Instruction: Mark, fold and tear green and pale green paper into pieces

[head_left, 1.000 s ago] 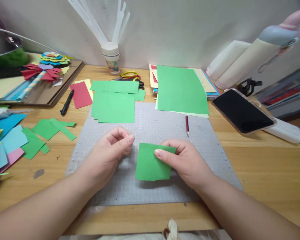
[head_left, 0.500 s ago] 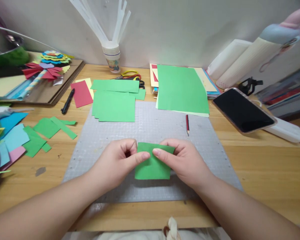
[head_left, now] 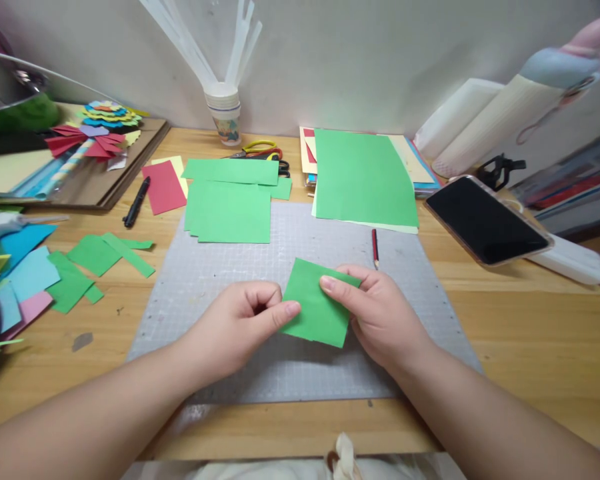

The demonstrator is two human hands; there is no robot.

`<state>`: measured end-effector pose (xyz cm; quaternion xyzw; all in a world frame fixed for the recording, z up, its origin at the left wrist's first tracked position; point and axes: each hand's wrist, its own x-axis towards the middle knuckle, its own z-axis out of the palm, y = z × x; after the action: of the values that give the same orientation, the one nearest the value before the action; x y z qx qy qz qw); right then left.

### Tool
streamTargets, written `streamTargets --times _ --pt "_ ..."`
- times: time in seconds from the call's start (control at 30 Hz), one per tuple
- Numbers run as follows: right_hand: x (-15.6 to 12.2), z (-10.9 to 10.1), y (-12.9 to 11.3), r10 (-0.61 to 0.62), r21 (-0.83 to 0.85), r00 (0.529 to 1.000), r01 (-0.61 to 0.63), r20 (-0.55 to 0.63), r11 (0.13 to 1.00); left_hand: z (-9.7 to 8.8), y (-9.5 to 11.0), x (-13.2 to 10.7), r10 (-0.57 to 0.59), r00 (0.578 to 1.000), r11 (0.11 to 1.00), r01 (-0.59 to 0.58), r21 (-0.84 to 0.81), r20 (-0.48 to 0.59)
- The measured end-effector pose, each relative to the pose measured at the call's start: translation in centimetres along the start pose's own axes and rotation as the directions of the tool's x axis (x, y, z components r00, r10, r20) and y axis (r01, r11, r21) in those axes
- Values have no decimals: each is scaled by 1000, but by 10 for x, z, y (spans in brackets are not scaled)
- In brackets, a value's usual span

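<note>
A small green paper square [head_left: 316, 308] is held tilted just above the grey cutting mat [head_left: 215, 267]. My right hand [head_left: 380, 317] pinches its upper right edge, thumb on top. My left hand [head_left: 240, 323] grips its left edge between thumb and curled fingers. Both hands sit near the middle of the mat.
A red pencil [head_left: 375, 248] lies on the mat behind my right hand. Green sheets [head_left: 230, 200] and a larger paper stack [head_left: 363, 177] lie at the back. Scissors [head_left: 260, 152], a paper cup [head_left: 225, 117], a black pen [head_left: 135, 203], paper scraps [head_left: 80, 267] and a phone [head_left: 483, 220] surround the mat.
My left hand came over from the left and took hold of the square's left edge. The square has since been lifted slightly and turned, its top shifted to the right.
</note>
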<state>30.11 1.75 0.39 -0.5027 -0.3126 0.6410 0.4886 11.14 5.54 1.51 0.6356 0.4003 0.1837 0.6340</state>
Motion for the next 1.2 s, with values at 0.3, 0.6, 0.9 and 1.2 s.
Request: streamTargets --times 0.3,0.6,0.9,1.2 --pt "2 2 -1 31 95 999 -32 10 995 0 -2 3 -27 1000 1000 27 2 16" --pt "4 0 0 -5 94 1000 7 -14 996 0 5 -2 42 999 989 -40 145 -8" --pt "5 -2 -1 -4 72 1000 4 4 997 0 3 -2 47 998 992 -43 115 -29" --pt "1 3 1 22 -222 998 -7 67 975 4 3 1 -51 997 920 28 -392 -50"
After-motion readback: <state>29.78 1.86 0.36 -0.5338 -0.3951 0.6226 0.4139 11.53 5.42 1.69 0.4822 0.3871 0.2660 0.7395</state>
